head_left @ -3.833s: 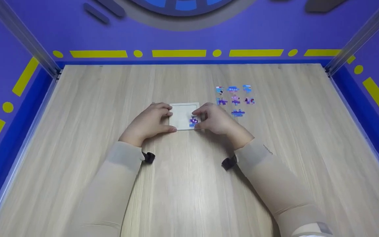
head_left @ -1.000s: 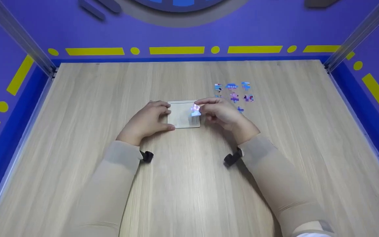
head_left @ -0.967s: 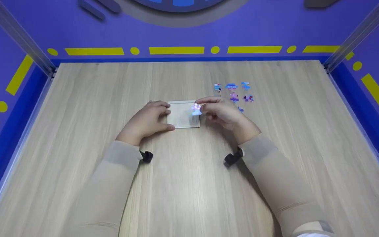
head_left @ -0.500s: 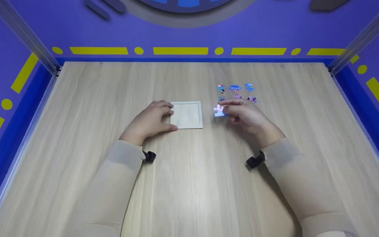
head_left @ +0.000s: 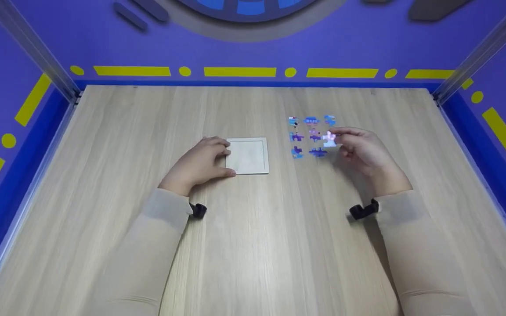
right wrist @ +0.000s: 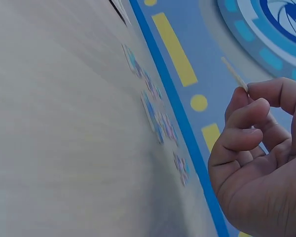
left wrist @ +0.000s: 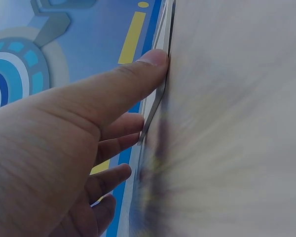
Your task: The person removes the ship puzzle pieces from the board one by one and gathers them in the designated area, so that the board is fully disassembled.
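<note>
My left hand (head_left: 202, 163) holds the left side of a pale square puzzle tray (head_left: 247, 156), thumb at its near corner and fingers along its left edge. In the left wrist view the thumb (left wrist: 138, 76) presses the tray's edge (left wrist: 155, 106). My right hand (head_left: 367, 153) pinches a jigsaw piece (head_left: 329, 138) between thumb and forefinger, raised above the table. The right wrist view shows that piece (right wrist: 234, 73) edge-on. Loose pieces lie in rows beneath and left of it, among them a blue one (head_left: 311, 120) and a purple one (head_left: 318, 152).
The wooden table (head_left: 253, 245) ends at a blue back wall (head_left: 235, 52) with yellow marks. Side walls stand left and right. A black wrist strap device (head_left: 199, 210) sits at my left cuff, another black device (head_left: 362, 211) at my right.
My right hand has moved from the tray to the right, carrying a jigsaw piece over the loose pieces. The piece seen in the tray's near right corner is gone from there. My left hand stays.
</note>
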The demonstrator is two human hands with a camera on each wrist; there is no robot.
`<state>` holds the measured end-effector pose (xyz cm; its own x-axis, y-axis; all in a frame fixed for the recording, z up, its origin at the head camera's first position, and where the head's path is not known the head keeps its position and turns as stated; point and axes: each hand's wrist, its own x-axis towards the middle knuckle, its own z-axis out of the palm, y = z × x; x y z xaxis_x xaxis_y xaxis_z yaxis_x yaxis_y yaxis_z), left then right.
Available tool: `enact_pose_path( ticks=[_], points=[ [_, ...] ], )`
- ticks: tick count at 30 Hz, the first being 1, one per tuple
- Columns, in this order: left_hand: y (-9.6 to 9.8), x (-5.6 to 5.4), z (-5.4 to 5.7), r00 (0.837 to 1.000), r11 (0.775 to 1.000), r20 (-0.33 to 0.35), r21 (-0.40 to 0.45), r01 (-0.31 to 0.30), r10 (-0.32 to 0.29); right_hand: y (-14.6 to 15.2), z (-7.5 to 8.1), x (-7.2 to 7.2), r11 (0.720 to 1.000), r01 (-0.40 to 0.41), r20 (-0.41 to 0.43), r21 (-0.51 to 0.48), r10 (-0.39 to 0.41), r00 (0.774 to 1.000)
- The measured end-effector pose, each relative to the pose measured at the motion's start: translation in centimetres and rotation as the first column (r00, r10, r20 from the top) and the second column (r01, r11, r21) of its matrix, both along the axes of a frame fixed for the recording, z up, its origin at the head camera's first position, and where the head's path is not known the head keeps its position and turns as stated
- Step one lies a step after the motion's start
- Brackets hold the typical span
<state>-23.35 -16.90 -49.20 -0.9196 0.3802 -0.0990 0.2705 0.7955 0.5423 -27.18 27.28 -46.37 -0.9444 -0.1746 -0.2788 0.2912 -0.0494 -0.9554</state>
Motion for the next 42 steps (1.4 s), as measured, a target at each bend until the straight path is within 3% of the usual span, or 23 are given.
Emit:
enact_pose_path(
  ticks=[4,11,21,32,35,42],
  points=[
    [0.0,0.0,0.0,1.0,1.0,-0.001,0.001,-0.001,0.001,1.7,-0.1,-0.4,0.999,0.041,0.039,-0.026,-0.04,0.998],
    [0.0,0.0,0.0,1.0,1.0,-0.002,0.002,0.0,0.0,3.0,-0.7,-0.8,0.996,0.085,0.057,0.034,-0.087,0.995],
    [0.0,0.2,0.0,1.0,1.0,0.0,-0.003,-0.005,0.005,3.4,-1.5,-0.8,0.972,0.04,0.021,0.231,-0.046,0.999],
    [0.0,0.1,0.0,1.0,1.0,-0.005,-0.001,0.003,-0.003,3.0,-2.2,-0.9,0.913,0.004,0.004,0.409,-0.006,1.0],
    [0.0,0.0,0.0,1.0,1.0,-0.005,0.0,0.002,-0.002,3.0,-2.2,-0.9,0.898,0.001,0.001,0.439,-0.001,1.0],
    [0.1,0.1,0.0,1.0,1.0,0.001,-0.004,-0.005,0.005,3.0,-2.1,-0.8,0.895,0.007,-0.005,0.445,-0.006,1.0]
  ],
)
